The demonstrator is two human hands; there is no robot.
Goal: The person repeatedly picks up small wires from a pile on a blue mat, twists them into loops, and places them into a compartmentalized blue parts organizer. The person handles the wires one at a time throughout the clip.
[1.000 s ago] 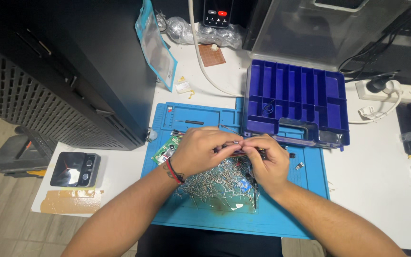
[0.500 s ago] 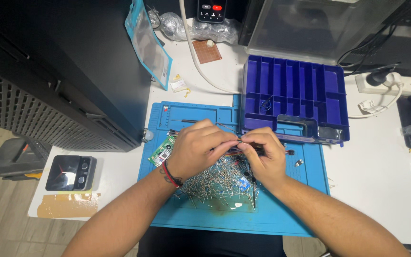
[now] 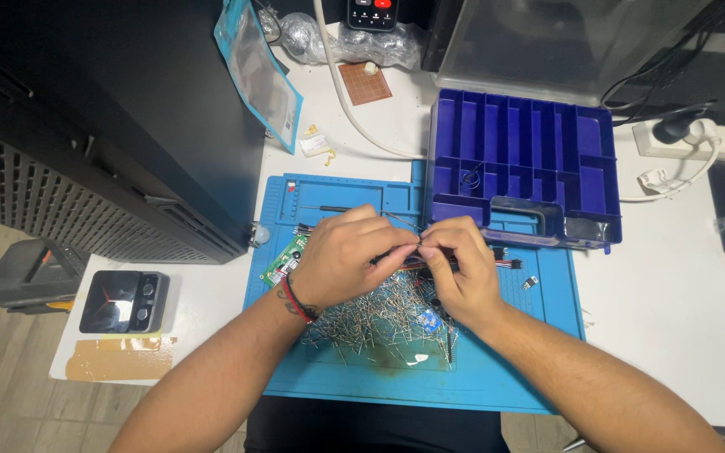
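Note:
Over a blue work mat (image 3: 497, 369), my left hand (image 3: 341, 256) and my right hand (image 3: 459, 268) meet at the fingertips. Both pinch a thin bundle of dark and red jumper wires (image 3: 505, 263) that runs out to the right. A heap of several small metal pins (image 3: 371, 323) lies on the mat under my hands. A green circuit board (image 3: 283, 262) pokes out from under my left hand. Just beyond my hands stands an open dark blue compartment box (image 3: 522, 155), with its clear lid raised.
A black computer case (image 3: 102, 117) stands at the left. A small grey device (image 3: 123, 300) sits on the white table's left end. A power strip (image 3: 698, 138) with cables lies at the right. A brown perforated board (image 3: 365, 82) and a plastic bag (image 3: 258, 71) lie at the back.
Both hands have stayed together on the wires, with small finger shifts. The whole scene has slid slightly as my head moved.

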